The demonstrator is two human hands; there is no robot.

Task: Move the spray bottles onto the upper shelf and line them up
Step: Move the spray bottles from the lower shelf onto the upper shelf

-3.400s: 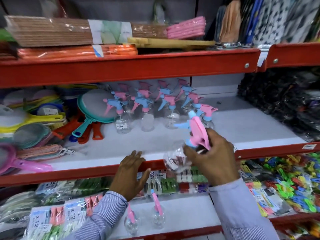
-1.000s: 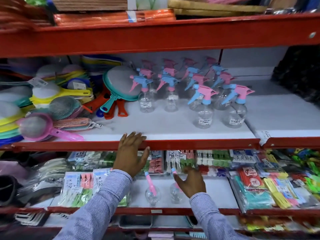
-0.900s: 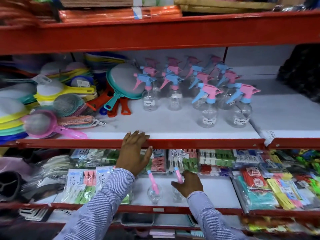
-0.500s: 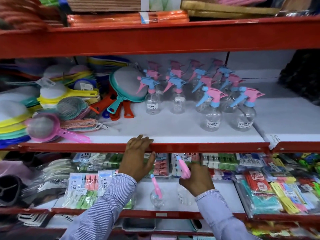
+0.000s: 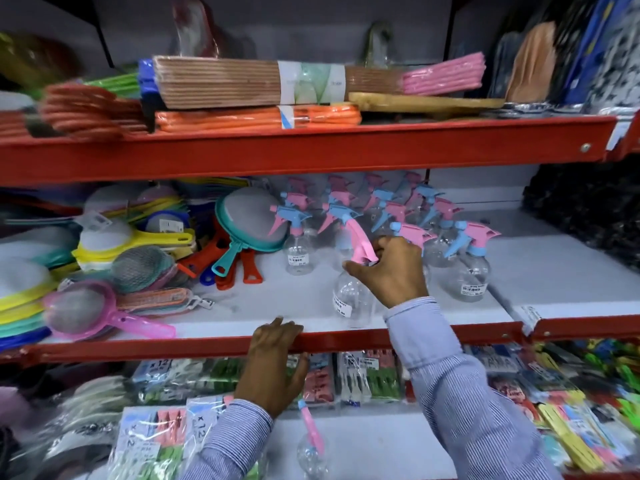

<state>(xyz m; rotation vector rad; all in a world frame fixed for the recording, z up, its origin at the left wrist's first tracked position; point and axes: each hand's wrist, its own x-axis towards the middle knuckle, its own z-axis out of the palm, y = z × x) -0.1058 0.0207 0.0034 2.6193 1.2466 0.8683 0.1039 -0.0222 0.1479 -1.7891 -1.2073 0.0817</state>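
My right hand (image 5: 391, 271) grips a clear spray bottle (image 5: 351, 299) by its pink trigger head, holding it over the front of the white middle shelf (image 5: 270, 296). Several clear spray bottles with pink and blue heads (image 5: 388, 216) stand in rows behind it, one (image 5: 471, 268) at the right front and one (image 5: 298, 251) at the left. My left hand (image 5: 273, 368) rests flat on the shelf's red front edge, fingers spread. One more spray bottle (image 5: 311, 441) stands on the lower shelf below my hands.
Strainers and sieves with coloured handles (image 5: 114, 271) crowd the left of the middle shelf. Bundles of flat packed goods (image 5: 249, 81) lie on the top shelf. Packets of clothes pegs (image 5: 363, 375) hang and lie along the lower shelf. Dark goods (image 5: 588, 209) fill the right bay.
My right hand has lifted one spray bottle from the lower shelf up to the middle shelf. The view has tilted upward. My left hand stays on the red edge.
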